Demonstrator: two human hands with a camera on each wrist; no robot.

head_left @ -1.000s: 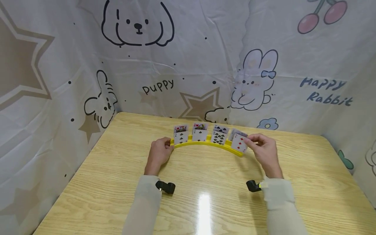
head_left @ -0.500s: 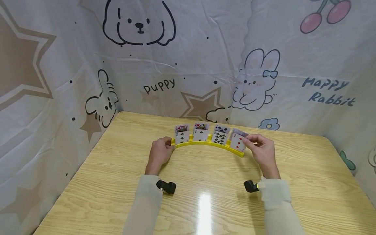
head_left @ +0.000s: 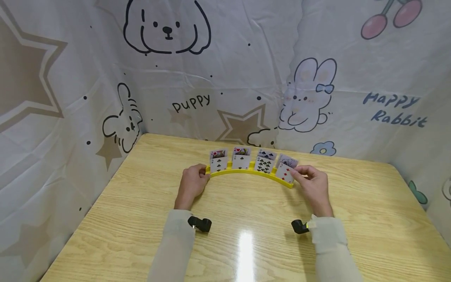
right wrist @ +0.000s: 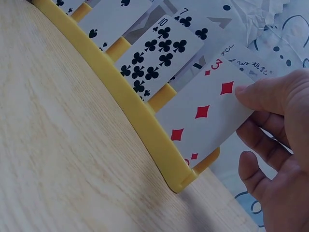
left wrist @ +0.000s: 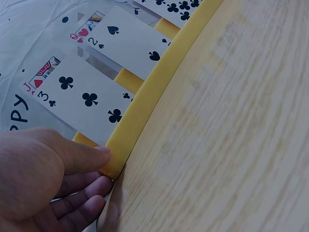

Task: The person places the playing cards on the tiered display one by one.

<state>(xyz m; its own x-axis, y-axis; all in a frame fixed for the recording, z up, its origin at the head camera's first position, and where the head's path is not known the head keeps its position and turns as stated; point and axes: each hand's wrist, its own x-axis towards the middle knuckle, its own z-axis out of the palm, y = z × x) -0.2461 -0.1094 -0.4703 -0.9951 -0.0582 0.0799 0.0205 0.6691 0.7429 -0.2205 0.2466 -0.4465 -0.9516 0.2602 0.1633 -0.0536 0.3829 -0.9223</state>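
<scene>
A curved yellow card holder (head_left: 243,171) stands on the table with playing cards upright in two rows. My left hand (head_left: 192,184) grips its left end, the thumb on the front face. At the other end my right hand (right wrist: 285,140) pinches the three of diamonds (right wrist: 203,116) by its upper right edge. That card's lower edge meets the holder's front row; a joker card (right wrist: 251,63) stands behind it. Farther left stand the ten of clubs (right wrist: 159,58) before a seven of clubs (right wrist: 193,24), the two of spades (left wrist: 125,43) and the three of clubs (left wrist: 87,96).
A red jack (left wrist: 48,67) and a red queen (left wrist: 89,29) show behind the left cards. The wooden table (head_left: 225,211) extends in front of the holder. A printed cloth (head_left: 158,82) hangs behind and at both sides.
The three of diamonds has shifted left and down into the holder, with my right hand following it. More of the joker shows behind it. My left hand has kept its hold.
</scene>
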